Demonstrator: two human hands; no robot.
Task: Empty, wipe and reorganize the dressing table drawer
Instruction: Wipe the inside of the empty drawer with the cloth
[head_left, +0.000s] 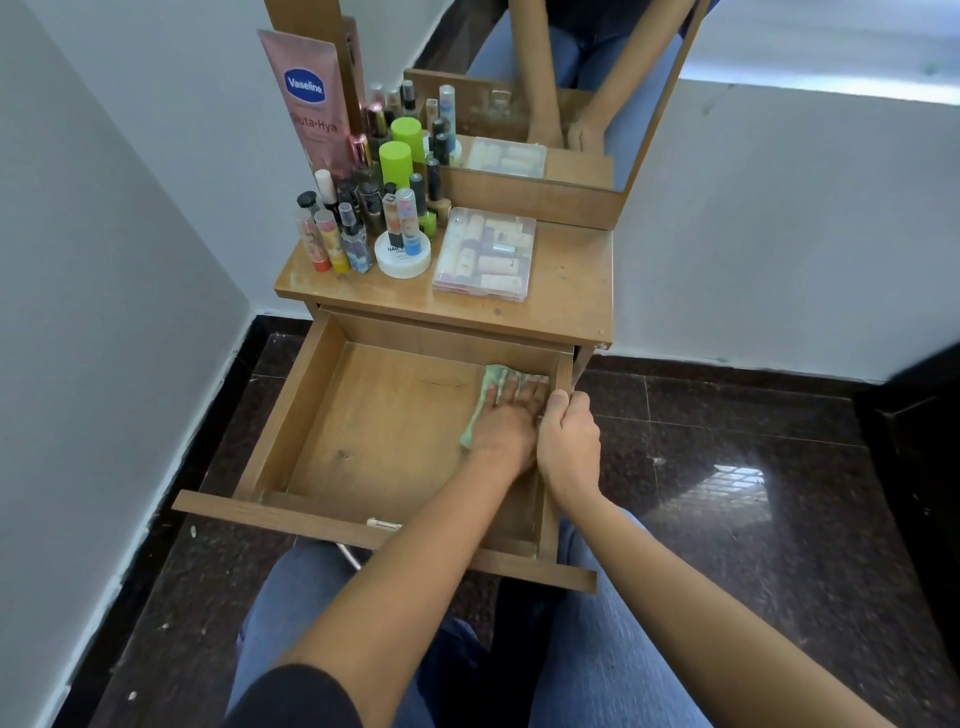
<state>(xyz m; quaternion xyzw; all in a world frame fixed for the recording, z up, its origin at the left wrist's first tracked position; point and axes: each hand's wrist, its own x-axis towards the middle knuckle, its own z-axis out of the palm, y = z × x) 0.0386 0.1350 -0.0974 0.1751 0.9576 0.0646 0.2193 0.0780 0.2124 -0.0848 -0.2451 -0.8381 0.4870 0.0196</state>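
Observation:
The wooden drawer (374, 415) of the dressing table is pulled out wide, and its floor is bare apart from a light green cloth (491, 376) at the far right corner. My left hand (506, 421) lies flat on that cloth and presses it against the drawer floor, fingers pointing to the back wall. My right hand (569, 441) is closed over the top edge of the drawer's right side wall, right beside my left hand.
On the table top (566, 280) stand several small bottles and tubes (363, 208), a tall pink Vaseline tube (311, 104), a white jar (402, 257) and a clear plastic box (485, 260). A mirror (571, 78) stands behind. A white wall is close on the left. My knees are under the drawer front (311, 519).

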